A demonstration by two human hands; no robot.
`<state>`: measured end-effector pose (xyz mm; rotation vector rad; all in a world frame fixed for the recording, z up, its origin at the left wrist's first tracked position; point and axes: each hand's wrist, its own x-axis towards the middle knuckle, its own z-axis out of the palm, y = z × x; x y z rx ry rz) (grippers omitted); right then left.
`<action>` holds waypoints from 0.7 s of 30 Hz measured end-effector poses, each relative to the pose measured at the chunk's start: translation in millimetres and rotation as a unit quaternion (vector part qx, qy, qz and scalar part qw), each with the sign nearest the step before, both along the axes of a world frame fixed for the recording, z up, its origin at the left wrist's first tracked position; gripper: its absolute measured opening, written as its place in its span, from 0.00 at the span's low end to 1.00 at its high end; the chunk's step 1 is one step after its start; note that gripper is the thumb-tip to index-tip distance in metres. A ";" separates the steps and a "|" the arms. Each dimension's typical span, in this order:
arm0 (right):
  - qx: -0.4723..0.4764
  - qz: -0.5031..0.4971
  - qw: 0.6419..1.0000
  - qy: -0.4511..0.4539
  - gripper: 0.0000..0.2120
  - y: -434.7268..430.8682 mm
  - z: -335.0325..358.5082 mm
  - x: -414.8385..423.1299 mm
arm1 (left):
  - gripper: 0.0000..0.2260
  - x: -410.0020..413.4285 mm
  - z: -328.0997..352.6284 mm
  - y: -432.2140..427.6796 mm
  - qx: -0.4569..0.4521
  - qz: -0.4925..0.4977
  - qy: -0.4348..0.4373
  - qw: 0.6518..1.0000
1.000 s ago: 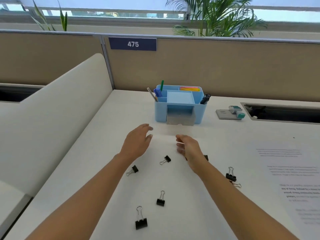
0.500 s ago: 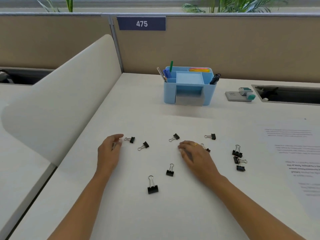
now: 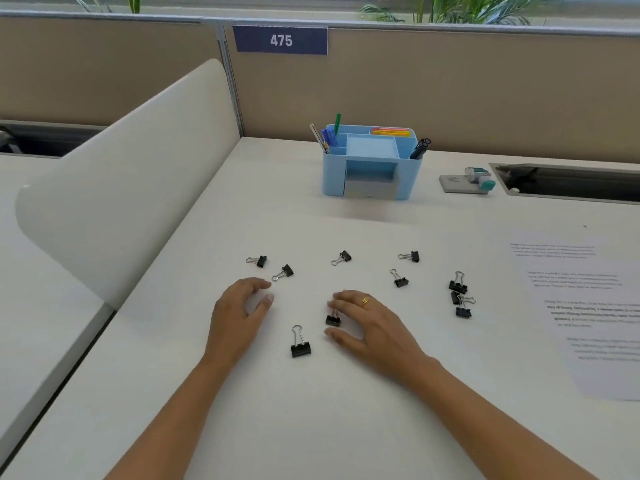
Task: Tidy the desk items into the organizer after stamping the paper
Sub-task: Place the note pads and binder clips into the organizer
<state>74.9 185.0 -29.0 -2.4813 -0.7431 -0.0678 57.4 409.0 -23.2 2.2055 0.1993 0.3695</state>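
White desk [image 3: 346,427], black clips scattered, blue organizer [image 3: 372,162] at back. Your left hand [image 3: 239,313] hovers loosely open, empty. Your right hand [image 3: 369,323] spreads over one clip [image 3: 333,319], fingers apart, not gripping.

White desk [image 3: 311,410] against beige partition [image 3: 485,91] numbered 475, plants [image 3: 460,8] behind.
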 end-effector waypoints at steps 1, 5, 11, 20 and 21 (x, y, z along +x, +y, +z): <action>0.002 -0.008 1.000 -0.008 0.27 -0.3 -0.2 -1.5 | 0.06 -2.9 -0.5 -1.7 0.012 -0.011 -0.006 1.000; 0.008 -0.076 0.997 -0.015 0.27 -7.2 -1.6 -6.9 | 0.16 -18.0 -2.4 -7.0 0.052 -0.124 -0.005 0.991; -0.080 -0.293 0.950 -0.076 0.28 -43.4 -8.1 -9.8 | 0.24 -35.5 -11.4 -9.3 0.122 -0.222 0.014 0.967; -0.071 -0.224 0.970 0.059 0.36 -57.6 -5.5 -29.9 | 0.06 -35.5 -14.0 -10.8 0.102 -0.180 -0.025 0.978; -0.019 -0.201 0.977 0.065 0.31 -55.7 -3.6 -30.3 | 0.06 -35.9 -13.7 -11.5 0.099 -0.175 -0.026 0.979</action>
